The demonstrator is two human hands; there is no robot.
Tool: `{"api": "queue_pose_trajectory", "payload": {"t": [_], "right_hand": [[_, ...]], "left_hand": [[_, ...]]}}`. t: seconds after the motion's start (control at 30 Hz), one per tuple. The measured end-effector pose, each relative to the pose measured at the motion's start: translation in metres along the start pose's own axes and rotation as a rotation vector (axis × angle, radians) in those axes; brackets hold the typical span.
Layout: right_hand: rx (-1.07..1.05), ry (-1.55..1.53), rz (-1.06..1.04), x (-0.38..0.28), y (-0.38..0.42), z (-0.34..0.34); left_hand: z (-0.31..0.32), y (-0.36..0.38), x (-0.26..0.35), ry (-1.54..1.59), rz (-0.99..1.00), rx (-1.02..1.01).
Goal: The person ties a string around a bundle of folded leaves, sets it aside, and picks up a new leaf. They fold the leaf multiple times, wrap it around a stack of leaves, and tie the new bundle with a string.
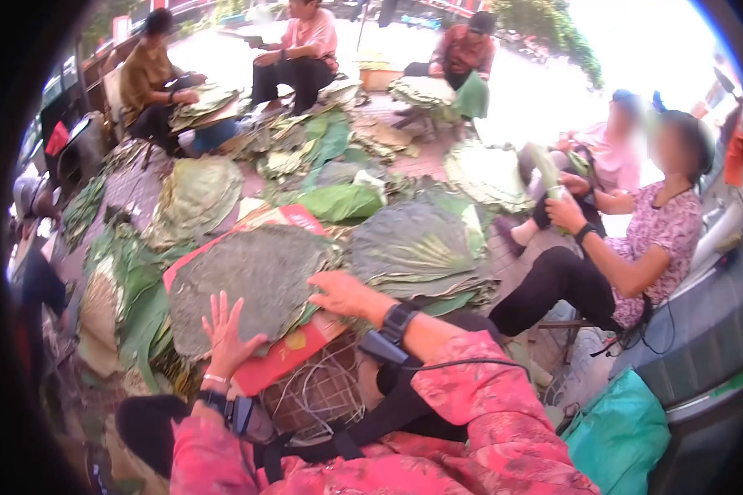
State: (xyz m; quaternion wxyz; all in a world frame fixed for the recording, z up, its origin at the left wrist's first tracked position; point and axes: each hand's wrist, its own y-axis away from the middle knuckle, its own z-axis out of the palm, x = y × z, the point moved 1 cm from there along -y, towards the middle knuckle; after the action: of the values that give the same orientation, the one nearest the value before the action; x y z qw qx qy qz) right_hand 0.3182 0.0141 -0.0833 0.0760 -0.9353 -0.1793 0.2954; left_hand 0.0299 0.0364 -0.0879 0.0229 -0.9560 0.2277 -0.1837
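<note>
A large dull grey-green lotus leaf (239,272) lies spread across a red cardboard sheet (285,356) in front of my knees. My left hand (229,337) is open, fingers spread, resting flat on the leaf's near left part. At the leaf's right edge is my right hand (343,293), its fingers slightly bent and apart over the rim. Whether any leaf is pinched beneath those fingers is hard to see. Just beyond the right hand sits a stack of folded lotus leaves (413,243). Both wrists carry dark strapped devices.
Loose green leaves (124,289) pile up on the left, with a pale leaf stack (194,198) behind them. A wire rack (318,388) stands below the cardboard. Several people sit around with leaves; one (648,239) is close on my right. A teal bag (619,425) lies at lower right.
</note>
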Motion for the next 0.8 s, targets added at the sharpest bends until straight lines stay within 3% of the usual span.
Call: {"api": "queue_pose_trajectory", "payload": {"t": [0.07,0.13,0.8], "right_hand": [[-0.035,-0.041,0.057,-0.002,0.000,-0.001],[-0.050,-0.063,0.077,-0.007,-0.001,-0.003],[-0.069,-0.091,0.054,-0.017,-0.004,-0.013]], "left_hand": [[0.006,0.013,0.004,0.017,0.206,-0.088],[0.018,0.022,0.000,0.026,0.272,-0.178],[0.033,0.018,-0.015,0.271,0.167,-0.146]]}}
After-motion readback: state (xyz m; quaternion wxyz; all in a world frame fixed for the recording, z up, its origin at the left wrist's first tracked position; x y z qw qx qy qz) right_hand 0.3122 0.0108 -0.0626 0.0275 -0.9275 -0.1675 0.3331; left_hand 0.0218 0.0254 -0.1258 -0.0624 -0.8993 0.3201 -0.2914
